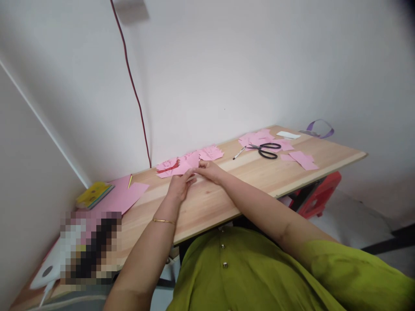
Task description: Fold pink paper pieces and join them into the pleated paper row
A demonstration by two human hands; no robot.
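Near the wall side of the wooden table, a piece of pink paper [189,161] with a jagged edge is held between my two hands. My left hand [180,185] pinches its lower edge with the thumb, the other fingers curled beneath. At the right edge of the paper, my right hand [210,171] is closed, its fingertips close to the left thumb. Just behind and to the left lies a pink paper cutout [167,164] with a red strip [168,168] along it. Another jagged pink cutout [211,152] rests behind my right hand.
Black-handled scissors [267,150], a pen [239,153] and loose pink paper pieces [304,160] lie to the right on the table [337,151]. At left are a yellow book [94,194], a pencil [130,181] and larger pink sheets [134,195]. A red stool [320,198] stands below.
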